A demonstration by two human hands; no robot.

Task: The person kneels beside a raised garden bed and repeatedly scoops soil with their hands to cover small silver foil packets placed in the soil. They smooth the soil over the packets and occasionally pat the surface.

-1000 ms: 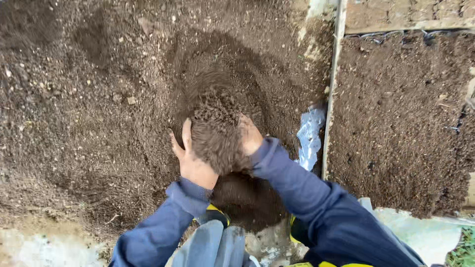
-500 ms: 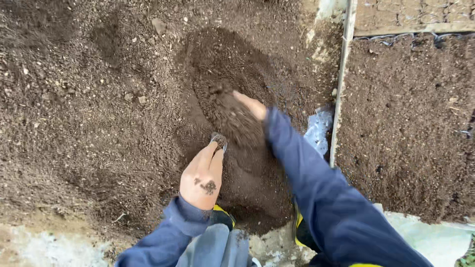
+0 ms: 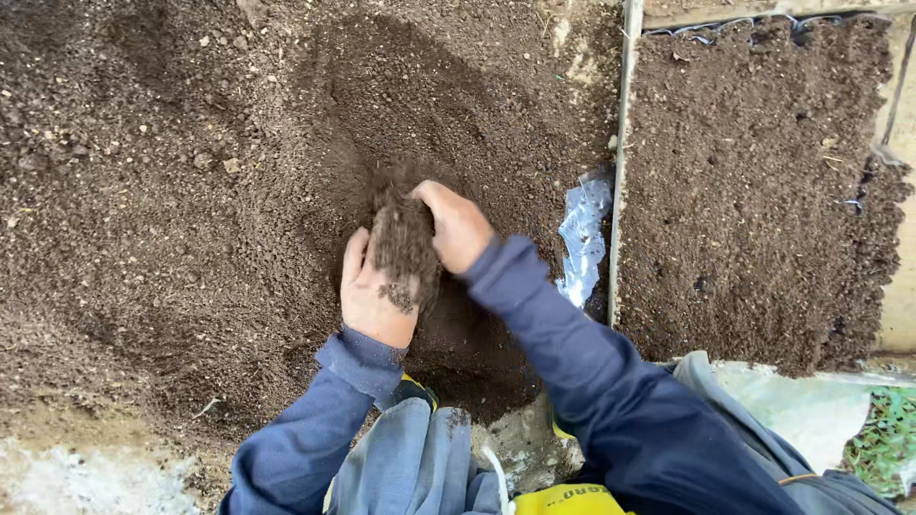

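Observation:
My left hand (image 3: 372,291) and my right hand (image 3: 458,224) are pressed toward each other, cupping a clump of dark soil (image 3: 405,238) between them. They hover over a scooped hollow (image 3: 429,114) in a wide bed of dark brown soil (image 3: 162,191). Both arms wear dark blue sleeves (image 3: 572,343). The fingers of both hands are partly buried in the clump.
A pale upright divider (image 3: 622,162) separates this bed from a second soil bed (image 3: 763,181) on the right. A crumpled piece of clear plastic (image 3: 582,238) lies by the divider. Pale ground (image 3: 86,477) borders the near edge; green plants (image 3: 887,439) show at lower right.
One second ago both hands held a heap of soil; half a second ago they were apart and reaching into the hollow. Now they are together again around a fresh clump.

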